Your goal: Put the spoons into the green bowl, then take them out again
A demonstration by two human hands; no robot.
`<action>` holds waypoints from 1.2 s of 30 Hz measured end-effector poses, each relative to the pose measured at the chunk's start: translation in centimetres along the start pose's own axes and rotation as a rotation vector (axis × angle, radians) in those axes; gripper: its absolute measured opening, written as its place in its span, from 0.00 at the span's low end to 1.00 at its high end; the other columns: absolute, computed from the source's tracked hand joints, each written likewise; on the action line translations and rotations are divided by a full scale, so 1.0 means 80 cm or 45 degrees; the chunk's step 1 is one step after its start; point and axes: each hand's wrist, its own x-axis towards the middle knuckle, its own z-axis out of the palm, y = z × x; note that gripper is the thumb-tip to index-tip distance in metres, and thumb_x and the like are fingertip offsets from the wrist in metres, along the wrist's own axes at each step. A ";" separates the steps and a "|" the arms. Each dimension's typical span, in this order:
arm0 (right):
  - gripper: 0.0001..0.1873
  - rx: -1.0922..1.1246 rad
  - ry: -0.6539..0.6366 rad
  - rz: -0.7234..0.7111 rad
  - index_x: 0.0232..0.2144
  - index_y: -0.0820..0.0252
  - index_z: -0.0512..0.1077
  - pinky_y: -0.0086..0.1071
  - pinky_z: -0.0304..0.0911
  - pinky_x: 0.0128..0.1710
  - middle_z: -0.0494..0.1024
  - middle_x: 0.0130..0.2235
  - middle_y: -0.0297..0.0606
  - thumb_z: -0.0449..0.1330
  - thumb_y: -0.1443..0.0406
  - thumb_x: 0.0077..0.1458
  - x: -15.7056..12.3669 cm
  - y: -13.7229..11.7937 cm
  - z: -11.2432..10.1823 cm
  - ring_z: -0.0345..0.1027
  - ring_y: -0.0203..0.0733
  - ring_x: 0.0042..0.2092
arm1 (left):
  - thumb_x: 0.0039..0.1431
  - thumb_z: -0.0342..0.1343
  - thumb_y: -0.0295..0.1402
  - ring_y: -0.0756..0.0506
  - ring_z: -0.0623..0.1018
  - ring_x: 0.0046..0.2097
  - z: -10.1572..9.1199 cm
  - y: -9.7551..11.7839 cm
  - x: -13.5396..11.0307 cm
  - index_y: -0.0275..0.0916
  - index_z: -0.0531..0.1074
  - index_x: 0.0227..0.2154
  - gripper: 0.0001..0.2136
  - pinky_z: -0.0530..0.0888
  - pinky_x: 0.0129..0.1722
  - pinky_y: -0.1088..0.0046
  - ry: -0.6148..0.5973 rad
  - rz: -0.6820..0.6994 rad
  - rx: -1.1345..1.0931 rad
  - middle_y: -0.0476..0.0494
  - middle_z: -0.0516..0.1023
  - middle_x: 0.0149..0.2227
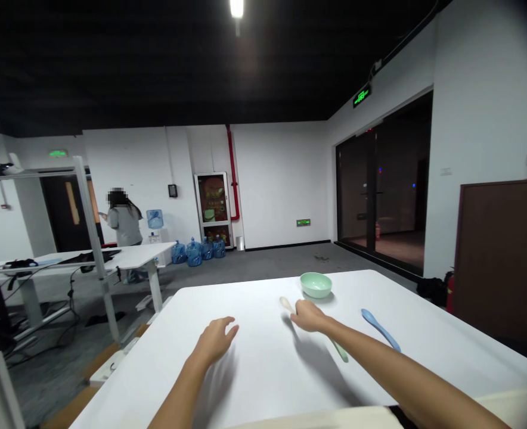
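Observation:
My right hand [309,316] is closed around a cream-coloured spoon [285,304], whose bowl end points up and left over the white table [263,363]. Just behind that hand stands a light green bowl [316,286]. A green spoon [340,351] lies partly hidden beneath my right forearm. Farther right rests a blue spoon [380,329], its wide end toward the back. My left hand [216,341] hovers over the left side of the table, fingers apart and nothing in them.
A person [126,223] stands at the far left beside a second white table [149,255] with a metal frame. Several blue water bottles [194,253] stand on the floor along the back wall. To the right is a brown cabinet [500,256].

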 end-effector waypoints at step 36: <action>0.16 -0.045 0.233 0.435 0.38 0.61 0.77 0.36 0.63 0.37 0.79 0.46 0.52 0.57 0.57 0.53 0.140 0.184 -0.022 0.75 0.55 0.46 | 0.63 0.43 0.52 0.38 0.69 0.63 -0.001 0.001 0.009 0.45 0.70 0.58 0.27 0.66 0.60 0.62 -0.026 -0.047 -0.026 0.44 0.73 0.61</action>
